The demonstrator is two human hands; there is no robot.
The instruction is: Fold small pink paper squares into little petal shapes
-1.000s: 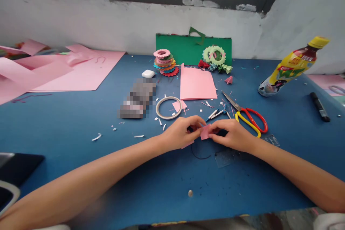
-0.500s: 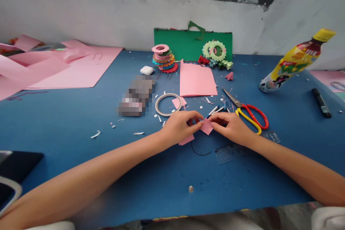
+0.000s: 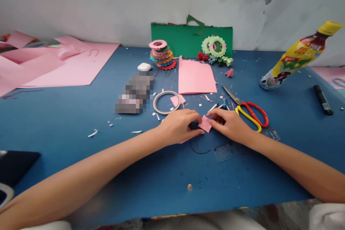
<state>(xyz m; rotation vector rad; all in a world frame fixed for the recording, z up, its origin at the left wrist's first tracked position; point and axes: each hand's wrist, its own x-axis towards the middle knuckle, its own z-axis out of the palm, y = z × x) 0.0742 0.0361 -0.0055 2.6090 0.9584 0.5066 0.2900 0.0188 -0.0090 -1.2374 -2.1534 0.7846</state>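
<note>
A small square of pink paper [image 3: 205, 124] lies between my two hands, near the middle of the blue table. My right hand [image 3: 232, 124] pinches its right edge with thumb and fingertips. On the other side, my left hand [image 3: 178, 126] has its thumb and forefinger apart, the fingertips at the paper's left edge. Under that hand a second bit of pink paper [image 3: 184, 141] partly shows. Red-and-yellow-handled scissors [image 3: 252, 115] lie just beyond my right hand. A roll of white tape [image 3: 155, 103] rests beyond my left hand, beside another pink piece [image 3: 181, 99].
A folded pink sheet [image 3: 197, 77] lies ahead, before a green board [image 3: 183, 41]. Stacked paper rings [image 3: 161, 55], a white case [image 3: 144, 67] and a blurred-out object [image 3: 134, 93] stand left. A yellow-capped bottle [image 3: 293, 59] and black marker [image 3: 322, 100] are right.
My left thumb and forefinger have spread apart from their pinch on the pink square. My right hand keeps its hold. The view has shifted slightly.
</note>
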